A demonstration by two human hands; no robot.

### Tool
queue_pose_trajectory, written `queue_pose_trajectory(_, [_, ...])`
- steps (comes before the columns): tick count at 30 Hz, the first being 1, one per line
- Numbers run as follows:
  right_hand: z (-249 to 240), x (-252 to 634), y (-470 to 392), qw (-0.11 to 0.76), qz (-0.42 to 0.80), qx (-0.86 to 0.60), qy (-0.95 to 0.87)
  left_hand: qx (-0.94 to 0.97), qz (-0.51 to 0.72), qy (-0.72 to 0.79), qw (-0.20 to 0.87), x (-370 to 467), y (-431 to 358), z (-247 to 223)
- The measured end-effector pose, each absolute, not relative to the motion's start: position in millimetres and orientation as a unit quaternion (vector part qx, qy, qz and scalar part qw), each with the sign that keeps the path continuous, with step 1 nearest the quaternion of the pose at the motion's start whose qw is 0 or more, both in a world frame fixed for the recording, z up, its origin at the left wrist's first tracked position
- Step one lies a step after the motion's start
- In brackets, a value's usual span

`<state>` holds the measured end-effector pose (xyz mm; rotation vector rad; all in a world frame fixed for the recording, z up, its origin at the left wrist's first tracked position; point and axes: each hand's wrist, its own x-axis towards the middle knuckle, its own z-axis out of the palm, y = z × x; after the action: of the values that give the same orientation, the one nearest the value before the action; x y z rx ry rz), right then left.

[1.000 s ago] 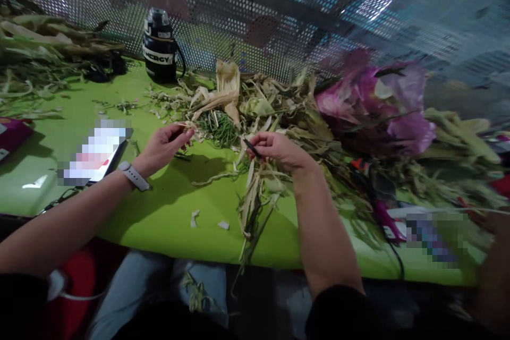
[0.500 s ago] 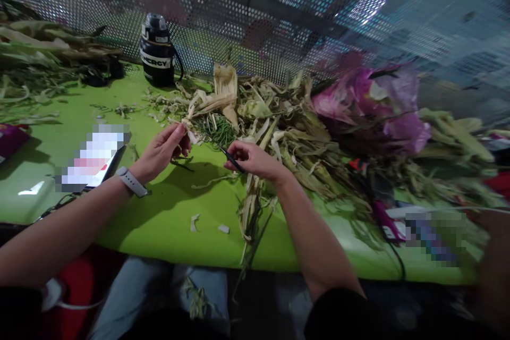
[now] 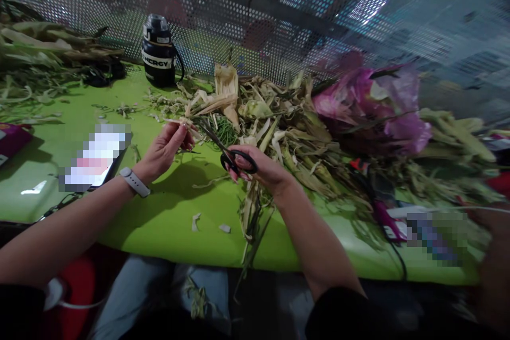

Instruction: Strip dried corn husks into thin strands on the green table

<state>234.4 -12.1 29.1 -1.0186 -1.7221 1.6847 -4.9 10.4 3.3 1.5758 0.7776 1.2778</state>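
Note:
My left hand (image 3: 170, 144), with a pale watch on its wrist, pinches a strip of dried corn husk (image 3: 186, 122) between thumb and fingers. In my right hand (image 3: 255, 163) is a pair of scissors (image 3: 239, 161) with black handles. My fingers are in the loops, and the blades point up and left toward the husk, a little apart from my left hand. Behind both hands lies a heap of dried corn husks (image 3: 287, 133), with a bundle of green strands (image 3: 225, 133) at its near left side.
A dark bottle (image 3: 158, 58) stands by the perforated metal screen (image 3: 255, 5). A phone (image 3: 95, 156) lies left on the green table (image 3: 159, 234). A pink plastic bag (image 3: 366, 101) rests on the husks, and more husks (image 3: 51, 45) pile at far left. Cables lie at right.
My right hand has turned, so the scissors' black loops now show and the blades point toward my left hand. My left hand has barely moved and still pinches the husk.

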Motion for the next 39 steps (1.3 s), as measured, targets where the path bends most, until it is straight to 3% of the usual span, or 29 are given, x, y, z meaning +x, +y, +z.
queue_pose_trajectory(27, [23.1, 223.3, -12.7, 0.292, 0.627, -0.406, -0.597, 0.646, 0.467, 0.310, 0.518, -2.6, 7.3, 1.7])
queue_pose_trajectory(39, [22.0, 231.6, -0.5, 0.362, 0.513, -0.477, -0.615, 0.667, 0.509, 0.401, 0.366, -8.3, 11.9, -3.8])
